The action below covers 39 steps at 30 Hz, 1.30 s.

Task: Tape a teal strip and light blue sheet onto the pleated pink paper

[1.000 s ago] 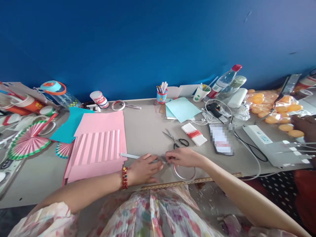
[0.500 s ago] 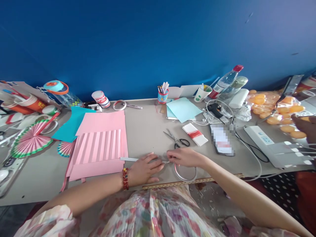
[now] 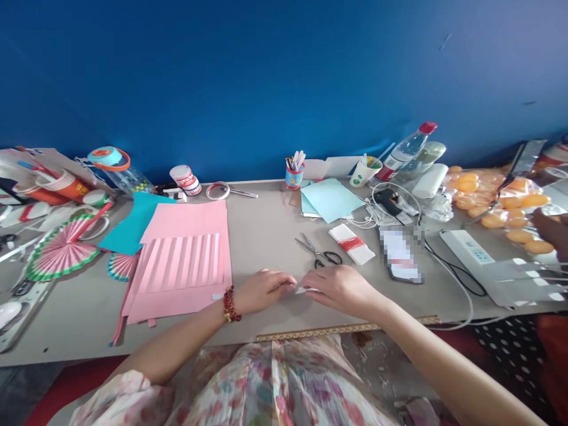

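My left hand (image 3: 268, 290), a beaded bracelet (image 3: 229, 303) at its wrist, is closed with its fingertips together at a white tape strip. The strip's far end (image 3: 217, 296) pokes out by the bracelet over the pink paper (image 3: 186, 305). My right hand (image 3: 341, 288) is closed on the white tape (image 3: 307, 290), a short piece of which shows between the two hands. The tape roll is hidden behind my right hand. Scissors (image 3: 320, 253) lie part-open just beyond it, beside a white card wound with red thread (image 3: 354, 242).
Folded pink paper (image 3: 181, 260) and paper fans (image 3: 64, 247) lie left. At the back are a pen holder (image 3: 294, 176), light blue paper (image 3: 332, 199) and a paper cup (image 3: 364, 170). To the right are a phone (image 3: 400, 254), a power strip (image 3: 470, 254) and another person's hand (image 3: 550, 231).
My left hand has gone from lying flat on the strip to closed fingertips. My right hand has turned over the tape, and the roll's ring has gone out of sight.
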Each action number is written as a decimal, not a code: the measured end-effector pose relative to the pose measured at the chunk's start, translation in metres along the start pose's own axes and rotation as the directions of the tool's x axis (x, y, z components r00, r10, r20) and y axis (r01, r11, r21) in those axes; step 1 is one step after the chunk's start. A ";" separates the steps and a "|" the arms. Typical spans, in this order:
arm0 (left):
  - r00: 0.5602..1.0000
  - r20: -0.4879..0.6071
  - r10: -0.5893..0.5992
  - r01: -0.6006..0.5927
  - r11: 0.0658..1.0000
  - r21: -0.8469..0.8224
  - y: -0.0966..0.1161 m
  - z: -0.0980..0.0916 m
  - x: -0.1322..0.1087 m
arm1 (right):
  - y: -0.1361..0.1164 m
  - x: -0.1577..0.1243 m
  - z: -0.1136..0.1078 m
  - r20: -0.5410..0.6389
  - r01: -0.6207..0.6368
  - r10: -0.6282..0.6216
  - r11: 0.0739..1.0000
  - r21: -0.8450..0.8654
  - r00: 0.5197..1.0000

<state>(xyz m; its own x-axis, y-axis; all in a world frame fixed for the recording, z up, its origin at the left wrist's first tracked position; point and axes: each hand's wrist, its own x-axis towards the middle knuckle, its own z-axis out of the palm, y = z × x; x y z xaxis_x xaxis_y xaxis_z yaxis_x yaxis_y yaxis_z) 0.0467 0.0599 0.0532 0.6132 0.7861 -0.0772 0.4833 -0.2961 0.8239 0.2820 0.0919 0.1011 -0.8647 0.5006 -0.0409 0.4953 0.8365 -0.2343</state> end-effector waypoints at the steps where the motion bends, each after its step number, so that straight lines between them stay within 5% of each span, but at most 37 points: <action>1: 0.999 0.036 -0.031 0.034 0.995 -0.093 0.002 -0.003 0.001 | 0.000 -0.002 -0.002 -0.028 -0.001 0.001 1.000 0.012 1.000; 5: 0.985 0.030 -0.168 0.167 0.921 -0.351 0.009 -0.006 -0.001 | 0.001 -0.009 -0.002 -0.115 -0.061 0.067 0.997 0.055 0.991; 13: 0.979 -0.078 -0.188 0.146 0.915 -0.377 0.024 -0.009 -0.009 | -0.010 -0.009 -0.002 -0.117 -0.261 0.300 0.927 0.269 0.947; 23: 0.967 -0.181 -0.179 0.111 0.937 -0.331 0.026 -0.003 -0.005 | -0.026 -0.012 0.003 -0.354 -0.183 0.284 0.938 0.293 0.891; 39: 0.946 -0.243 -0.214 0.131 0.939 -0.317 0.034 0.000 -0.009 | -0.031 -0.011 0.009 -0.421 -0.170 0.237 0.967 0.192 0.875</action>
<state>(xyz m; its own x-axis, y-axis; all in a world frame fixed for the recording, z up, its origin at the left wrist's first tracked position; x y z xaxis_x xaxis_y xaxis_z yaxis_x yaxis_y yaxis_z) 0.0579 0.0428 0.0817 0.3248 0.9391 -0.1123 0.3361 -0.0036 0.9418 0.2754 0.0583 0.0997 -0.6045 0.7306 0.3175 0.6096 0.6809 -0.4060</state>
